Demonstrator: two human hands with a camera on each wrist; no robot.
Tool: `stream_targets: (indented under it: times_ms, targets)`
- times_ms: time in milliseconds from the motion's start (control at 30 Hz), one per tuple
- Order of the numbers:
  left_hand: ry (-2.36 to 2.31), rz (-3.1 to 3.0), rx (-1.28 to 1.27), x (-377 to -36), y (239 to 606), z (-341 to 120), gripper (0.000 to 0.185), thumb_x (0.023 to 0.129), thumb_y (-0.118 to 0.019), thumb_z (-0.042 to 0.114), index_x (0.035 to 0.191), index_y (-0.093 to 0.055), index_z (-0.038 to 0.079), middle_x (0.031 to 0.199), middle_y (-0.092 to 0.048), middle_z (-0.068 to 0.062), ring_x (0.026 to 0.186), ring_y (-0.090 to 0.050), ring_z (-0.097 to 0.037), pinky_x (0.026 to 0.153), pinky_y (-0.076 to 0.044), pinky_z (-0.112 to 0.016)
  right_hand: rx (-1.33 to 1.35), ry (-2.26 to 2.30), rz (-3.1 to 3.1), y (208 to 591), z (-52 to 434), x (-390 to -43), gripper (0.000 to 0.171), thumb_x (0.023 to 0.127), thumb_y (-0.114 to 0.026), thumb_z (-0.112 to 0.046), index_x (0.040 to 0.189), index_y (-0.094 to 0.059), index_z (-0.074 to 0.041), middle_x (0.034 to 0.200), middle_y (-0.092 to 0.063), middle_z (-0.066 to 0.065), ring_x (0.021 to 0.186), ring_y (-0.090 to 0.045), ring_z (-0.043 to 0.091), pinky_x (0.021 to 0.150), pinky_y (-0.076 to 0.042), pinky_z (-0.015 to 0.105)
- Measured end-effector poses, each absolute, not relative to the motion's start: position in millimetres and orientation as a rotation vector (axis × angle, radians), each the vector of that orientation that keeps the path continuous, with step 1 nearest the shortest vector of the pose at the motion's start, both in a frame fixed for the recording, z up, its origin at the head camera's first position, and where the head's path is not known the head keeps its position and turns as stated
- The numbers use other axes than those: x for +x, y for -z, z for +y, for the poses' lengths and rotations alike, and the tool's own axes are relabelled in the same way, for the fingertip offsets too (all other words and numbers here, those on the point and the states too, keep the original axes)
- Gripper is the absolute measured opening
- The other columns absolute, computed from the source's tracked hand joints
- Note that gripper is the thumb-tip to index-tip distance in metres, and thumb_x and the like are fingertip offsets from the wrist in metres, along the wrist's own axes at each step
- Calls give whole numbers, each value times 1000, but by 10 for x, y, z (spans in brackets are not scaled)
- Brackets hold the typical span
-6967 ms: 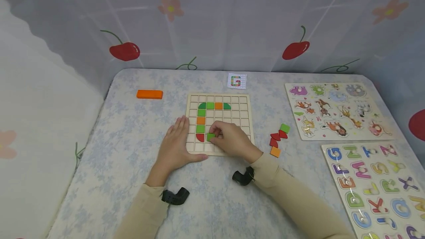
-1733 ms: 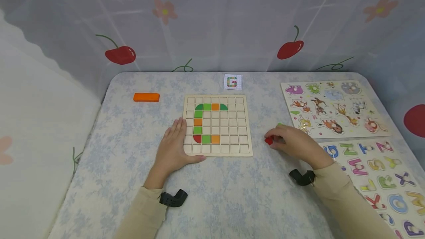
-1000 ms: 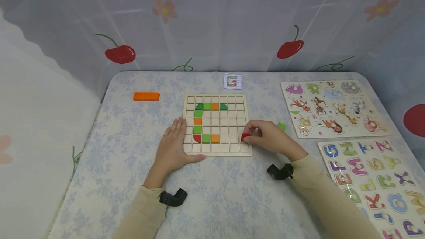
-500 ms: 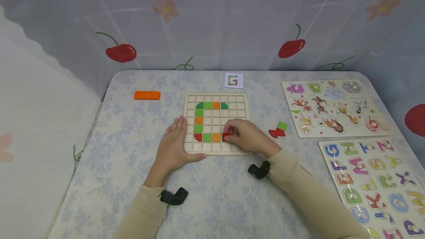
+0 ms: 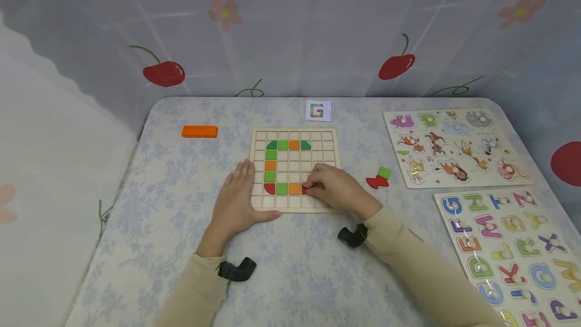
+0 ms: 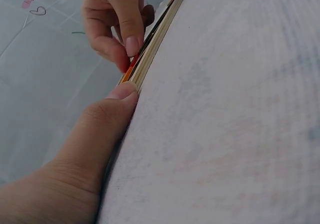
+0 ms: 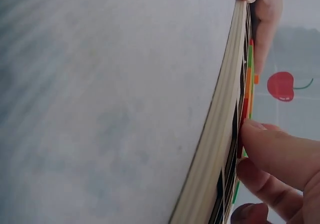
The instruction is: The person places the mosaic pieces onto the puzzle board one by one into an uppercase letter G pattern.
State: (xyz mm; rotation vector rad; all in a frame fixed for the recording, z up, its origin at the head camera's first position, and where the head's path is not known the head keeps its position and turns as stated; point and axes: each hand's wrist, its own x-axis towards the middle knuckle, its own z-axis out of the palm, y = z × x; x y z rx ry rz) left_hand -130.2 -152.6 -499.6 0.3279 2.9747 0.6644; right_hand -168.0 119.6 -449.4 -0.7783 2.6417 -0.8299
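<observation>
A wooden grid board (image 5: pixel 297 207) lies on the table with green, orange and red tiles forming a C-like shape. My left hand (image 5: pixel 235 201) rests flat along the board's left edge, its thumb (image 6: pixel 95 129) against the near edge. In the bottom row, my right hand (image 5: pixel 338 188) pinches a red tile (image 5: pixel 304 190) in the cell right of an orange square (image 5: pixel 294 189). Fingers hide part of this tile. The right wrist view shows the right thumb (image 7: pixel 275 144) against the red tile low on the board.
Two red quarter-round tiles (image 5: pixel 378 181) and a green square tile (image 5: pixel 385 172) lie right of the board. A small pattern card (image 5: pixel 318 110) sits behind it. An orange block (image 5: pixel 199 131) is at left; animal (image 5: pixel 458 150) and letter puzzles (image 5: pixel 508 256) are at right.
My right hand has carried a red tile leftward from the loose tiles onto the board. Since the oldest frame, a green and an orange square have joined the bottom row. My left hand stays put.
</observation>
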Motion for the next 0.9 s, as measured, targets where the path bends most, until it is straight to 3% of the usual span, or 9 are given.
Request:
stream_targets:
  times_ms: [333,633,900]
  targets:
    - [-667,2964,325,-1298,4978,-1526,138,64,-68,83,160,-6,6,168,-6,-8,157,-5,-25,126,-11,-48,-648,771,2738,4402,1652,-1576,30,92,-72,-18,122,-68,-16,98,-62,-5,75,-52,12,68,-46,28]
    - [-666,2960,324,-1295,4982,-1540,138,64,-67,85,160,-6,6,168,-6,-8,157,-5,-25,126,-11,-48,-356,492,2888,4317,2303,-1620,39,93,-70,-18,129,-64,-7,105,-67,10,87,-62,24,73,-53,42]
    - [-662,2971,325,-1304,4997,-1534,139,63,-67,86,160,-7,7,168,-7,-7,157,-6,-25,126,-11,-49,-297,408,2880,4317,2498,-1624,41,91,-71,-19,129,-65,-2,112,-66,16,100,-64,32,80,-54,49]
